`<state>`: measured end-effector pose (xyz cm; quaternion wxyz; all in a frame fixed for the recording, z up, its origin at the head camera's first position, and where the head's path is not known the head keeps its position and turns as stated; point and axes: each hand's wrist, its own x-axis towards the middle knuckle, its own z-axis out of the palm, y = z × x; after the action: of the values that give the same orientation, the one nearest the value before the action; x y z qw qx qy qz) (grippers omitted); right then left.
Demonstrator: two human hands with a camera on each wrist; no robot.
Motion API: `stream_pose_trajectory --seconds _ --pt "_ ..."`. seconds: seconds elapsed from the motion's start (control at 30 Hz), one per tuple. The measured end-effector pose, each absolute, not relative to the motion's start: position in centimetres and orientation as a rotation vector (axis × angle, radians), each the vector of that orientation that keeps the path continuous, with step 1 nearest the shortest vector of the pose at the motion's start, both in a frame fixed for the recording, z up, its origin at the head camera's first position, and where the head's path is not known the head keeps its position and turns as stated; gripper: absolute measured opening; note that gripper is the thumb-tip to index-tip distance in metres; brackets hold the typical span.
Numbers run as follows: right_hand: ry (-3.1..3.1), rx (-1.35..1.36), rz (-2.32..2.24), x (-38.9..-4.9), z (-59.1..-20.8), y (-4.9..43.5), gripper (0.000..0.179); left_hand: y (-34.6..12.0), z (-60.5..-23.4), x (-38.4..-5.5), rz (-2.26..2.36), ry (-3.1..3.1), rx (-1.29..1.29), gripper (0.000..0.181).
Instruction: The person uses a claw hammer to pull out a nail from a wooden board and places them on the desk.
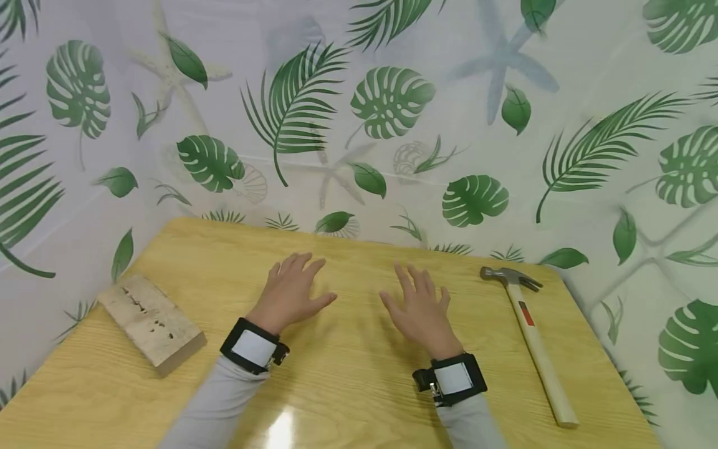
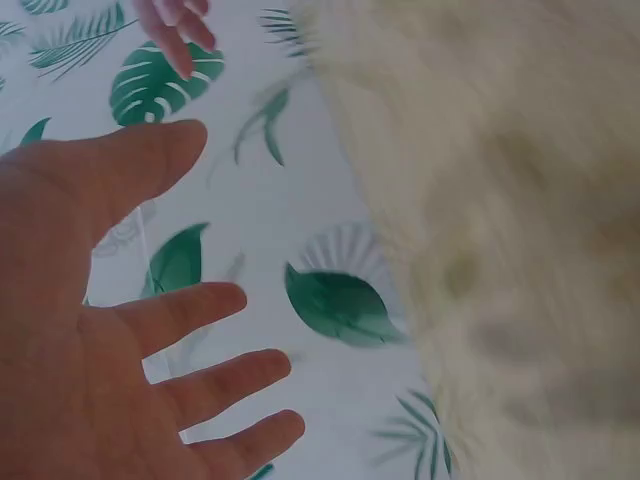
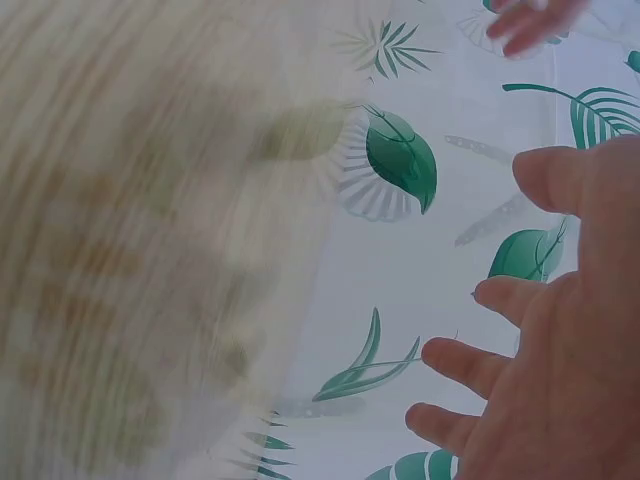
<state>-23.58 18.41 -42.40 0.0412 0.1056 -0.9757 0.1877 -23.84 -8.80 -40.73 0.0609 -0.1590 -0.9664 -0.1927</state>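
Note:
My left hand [image 1: 288,293] hovers over the middle of the table with its fingers spread and nothing held. Opposite it, my right hand [image 1: 421,312] is likewise spread and holds nothing. To the right of the right hand lies a claw hammer [image 1: 538,349], its metal head at the far end and its pale wooden handle toward me. On the left side of the table rests a wooden block [image 1: 151,321] with dark holes and gouges in its top. Both wrist views show bare, parted fingers; the left palm [image 2: 90,360] and right palm [image 3: 570,370] hold nothing.
The yellow wood-grain table [image 1: 348,386] carries the block and the hammer. Behind it and at both sides hangs a white sheet [image 1: 415,206] printed with green leaves and starfish. A bright light reflection shows near the table's front.

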Motion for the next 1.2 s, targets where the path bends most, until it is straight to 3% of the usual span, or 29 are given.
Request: stream_pose_trajectory --seconds 0.2,0.33,0.53,0.63,0.97,1.2 --pt "-3.009 0.304 0.569 -23.3 -42.1 19.9 0.068 -13.6 -40.9 -21.8 -0.474 -2.940 -0.442 0.068" --pt "-3.021 0.314 0.597 -23.4 -41.9 20.2 0.067 -17.7 -40.5 -19.6 -0.474 -2.984 -0.200 0.070" --pt "-3.060 0.316 0.609 -23.6 -41.9 20.2 0.067 -22.5 -40.5 -17.4 -0.610 -3.089 0.309 0.107" --pt "-3.072 0.324 0.619 -23.6 -42.2 20.1 0.068 -23.9 -40.5 -17.3 -0.663 -3.180 0.434 0.121" --pt "-3.062 0.375 0.658 -23.4 -42.3 19.1 0.070 -25.1 -40.9 -17.1 -0.597 -3.254 0.418 0.126" --pt "-3.076 0.378 0.684 -23.7 -42.3 17.9 0.068 -24.5 -41.6 -17.1 -0.635 -3.244 0.254 0.128"
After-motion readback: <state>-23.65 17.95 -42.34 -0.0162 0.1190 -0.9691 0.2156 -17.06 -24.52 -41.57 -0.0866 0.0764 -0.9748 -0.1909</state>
